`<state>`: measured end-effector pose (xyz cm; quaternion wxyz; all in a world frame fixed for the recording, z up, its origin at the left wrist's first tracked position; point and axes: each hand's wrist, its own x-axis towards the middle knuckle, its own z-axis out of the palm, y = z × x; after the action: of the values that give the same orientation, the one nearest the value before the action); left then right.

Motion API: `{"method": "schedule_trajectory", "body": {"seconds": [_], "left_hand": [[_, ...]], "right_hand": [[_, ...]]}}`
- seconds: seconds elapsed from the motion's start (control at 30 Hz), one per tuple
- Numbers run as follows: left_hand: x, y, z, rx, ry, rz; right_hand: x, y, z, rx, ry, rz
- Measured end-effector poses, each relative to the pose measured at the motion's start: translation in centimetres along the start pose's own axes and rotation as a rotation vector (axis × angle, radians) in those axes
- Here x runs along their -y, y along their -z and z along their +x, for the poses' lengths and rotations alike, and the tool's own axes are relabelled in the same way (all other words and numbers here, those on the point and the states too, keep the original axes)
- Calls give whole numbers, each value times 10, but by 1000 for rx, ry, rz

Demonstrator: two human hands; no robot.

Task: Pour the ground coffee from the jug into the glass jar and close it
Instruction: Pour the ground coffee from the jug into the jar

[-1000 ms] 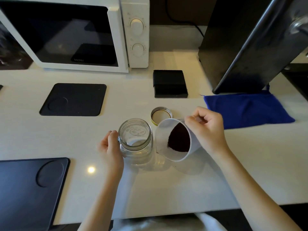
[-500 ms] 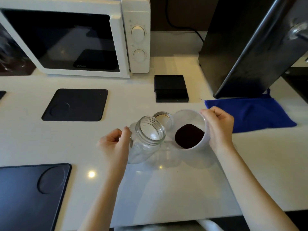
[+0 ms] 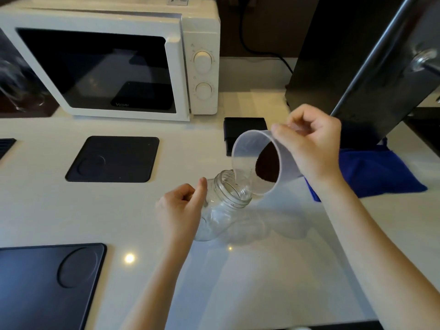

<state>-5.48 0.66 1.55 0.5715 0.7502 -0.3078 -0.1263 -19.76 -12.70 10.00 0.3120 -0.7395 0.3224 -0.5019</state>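
A clear glass jar (image 3: 225,206) leans on the white counter with its open mouth tilted up and to the right; my left hand (image 3: 182,208) grips its body. My right hand (image 3: 312,146) holds a translucent plastic jug (image 3: 250,158) tipped steeply to the left, its spout lip resting over the jar's mouth. Dark ground coffee (image 3: 267,166) sits packed at the jug's bottom, with a few specks near the lip. The jar's lid is hidden behind the jug.
A white microwave (image 3: 114,65) stands at the back left, a tall black appliance (image 3: 362,67) at the back right. A blue cloth (image 3: 376,172) lies right of the jug, a small black box (image 3: 245,127) behind it. Black mats (image 3: 112,159) (image 3: 45,287) lie to the left.
My right hand lifted the jug and tipped it over the jar's mouth. My left hand tilted the jar further toward the jug. The lid went out of sight behind the jug.
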Motion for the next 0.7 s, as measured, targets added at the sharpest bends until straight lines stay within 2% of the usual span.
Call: {"method": "schedule_trajectory", "body": {"seconds": [0.2, 0.7], "left_hand": [[-5, -7, 3, -4, 8, 46], [-6, -17, 4, 10, 5, 49]], "right_hand": [[16, -14, 10, 108, 215, -163], [21, -21, 22, 147, 403, -306]]}}
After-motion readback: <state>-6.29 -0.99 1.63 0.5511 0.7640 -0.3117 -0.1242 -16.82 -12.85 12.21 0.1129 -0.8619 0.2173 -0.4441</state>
